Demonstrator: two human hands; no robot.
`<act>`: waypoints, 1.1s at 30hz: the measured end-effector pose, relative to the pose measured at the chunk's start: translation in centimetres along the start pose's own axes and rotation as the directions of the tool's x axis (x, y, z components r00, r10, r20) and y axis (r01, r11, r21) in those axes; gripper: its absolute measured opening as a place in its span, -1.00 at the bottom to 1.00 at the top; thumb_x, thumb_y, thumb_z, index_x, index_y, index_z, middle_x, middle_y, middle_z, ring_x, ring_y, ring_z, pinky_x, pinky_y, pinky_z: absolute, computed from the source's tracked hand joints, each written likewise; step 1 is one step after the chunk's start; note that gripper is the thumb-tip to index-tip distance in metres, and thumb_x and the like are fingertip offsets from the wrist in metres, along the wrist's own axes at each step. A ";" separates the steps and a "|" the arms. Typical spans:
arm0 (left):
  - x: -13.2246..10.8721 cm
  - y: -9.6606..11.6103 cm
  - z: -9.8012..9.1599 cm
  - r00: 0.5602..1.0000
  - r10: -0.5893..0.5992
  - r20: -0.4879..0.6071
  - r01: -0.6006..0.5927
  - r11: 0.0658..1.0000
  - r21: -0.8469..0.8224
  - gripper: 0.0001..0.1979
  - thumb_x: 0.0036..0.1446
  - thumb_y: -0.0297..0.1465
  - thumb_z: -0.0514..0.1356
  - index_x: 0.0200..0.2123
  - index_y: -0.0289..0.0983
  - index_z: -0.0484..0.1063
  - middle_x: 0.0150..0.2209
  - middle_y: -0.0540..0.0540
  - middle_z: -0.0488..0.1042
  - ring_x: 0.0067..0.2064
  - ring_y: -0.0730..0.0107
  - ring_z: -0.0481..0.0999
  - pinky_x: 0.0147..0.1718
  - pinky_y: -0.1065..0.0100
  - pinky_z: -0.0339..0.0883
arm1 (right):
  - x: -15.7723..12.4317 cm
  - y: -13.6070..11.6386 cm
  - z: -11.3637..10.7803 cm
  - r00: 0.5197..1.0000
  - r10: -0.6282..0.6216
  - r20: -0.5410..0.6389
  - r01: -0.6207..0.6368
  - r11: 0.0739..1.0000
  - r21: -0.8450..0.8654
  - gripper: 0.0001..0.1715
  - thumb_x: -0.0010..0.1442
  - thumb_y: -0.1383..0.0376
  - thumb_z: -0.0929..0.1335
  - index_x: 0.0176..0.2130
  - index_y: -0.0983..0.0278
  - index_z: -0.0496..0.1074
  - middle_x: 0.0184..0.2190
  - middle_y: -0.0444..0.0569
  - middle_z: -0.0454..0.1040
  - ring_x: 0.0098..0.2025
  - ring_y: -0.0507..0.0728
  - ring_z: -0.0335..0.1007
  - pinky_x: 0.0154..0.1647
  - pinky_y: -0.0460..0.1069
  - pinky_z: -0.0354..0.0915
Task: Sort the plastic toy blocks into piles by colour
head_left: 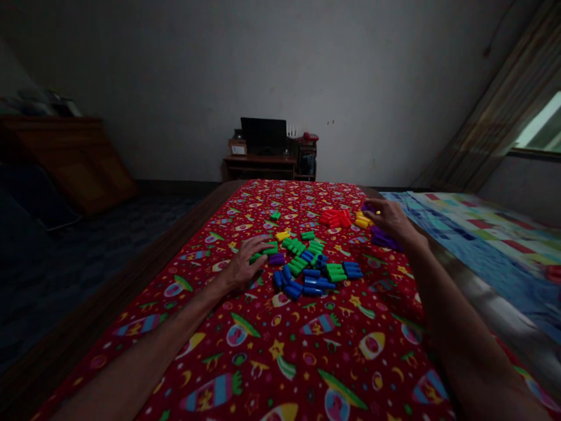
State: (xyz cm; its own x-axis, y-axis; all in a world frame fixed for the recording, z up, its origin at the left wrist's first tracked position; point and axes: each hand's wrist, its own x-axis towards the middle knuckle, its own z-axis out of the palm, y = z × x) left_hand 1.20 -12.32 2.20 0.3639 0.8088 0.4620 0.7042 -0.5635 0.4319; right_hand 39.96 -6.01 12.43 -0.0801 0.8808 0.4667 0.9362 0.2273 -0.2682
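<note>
My left hand lies low over the cloth with its fingers stretched out and apart. Its fingertips reach green tube-shaped plastic blocks, and a purple block lies close by its thumb. Off to the right, my right hand is closed in a pinch, with a purple block showing at its fingertips. Yellow blocks lie just left of that hand, partly hidden by it. Purple blocks sit beneath it. Red blocks form a group further left.
Mixed blue blocks and green blocks lie mid-cloth, with a yellow block behind. Red patterned cloth covers the surface. A desk with a dark monitor stands by the wall; a bed is at right.
</note>
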 end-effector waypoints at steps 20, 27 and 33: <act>0.3 -0.6 0.7 0.975 0.196 -0.101 -0.181 0.973 0.145 -0.71 0.15 -0.14 0.13 -0.25 -0.23 0.46 -0.02 -0.21 0.47 0.11 0.04 0.36 0.09 -0.02 0.26 | -2.7 10.0 -0.8 0.902 0.401 0.158 -0.394 0.916 -0.076 -0.64 0.13 0.27 0.34 -0.15 0.43 0.58 -0.28 0.11 0.60 -0.23 0.19 0.52 -0.24 -0.06 0.30; 0.3 -0.4 0.3 0.968 0.214 -0.133 -0.201 0.974 0.105 -0.67 0.19 -0.09 0.11 -0.18 -0.20 0.47 -0.01 -0.18 0.47 0.09 0.08 0.39 0.09 0.01 0.28 | -2.1 0.0 0.2 1.000 0.006 -0.001 -0.006 0.987 0.163 -0.69 0.22 0.31 0.27 -0.20 0.36 0.58 -0.28 0.06 0.59 -0.26 0.12 0.48 -0.22 -0.06 0.27; -0.1 1.5 0.1 0.950 0.294 -0.104 -0.285 0.954 0.095 -0.70 0.25 -0.18 0.07 -0.07 -0.18 0.45 -0.01 -0.15 0.49 0.12 0.12 0.37 0.13 0.01 0.25 | -7.8 -11.4 4.8 0.747 -0.660 0.081 0.582 0.708 0.400 -0.62 0.30 0.21 0.27 0.05 0.32 0.39 -0.29 0.04 0.52 -0.35 0.04 0.34 -0.34 -0.08 0.19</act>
State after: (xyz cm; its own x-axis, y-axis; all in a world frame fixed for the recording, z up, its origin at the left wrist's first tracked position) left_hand 2.22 -13.21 2.74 0.4893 0.5850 0.6468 0.6258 -0.7520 0.2067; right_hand 28.24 -13.49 7.79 -0.7058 0.5412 0.4570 0.4791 0.8400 -0.2548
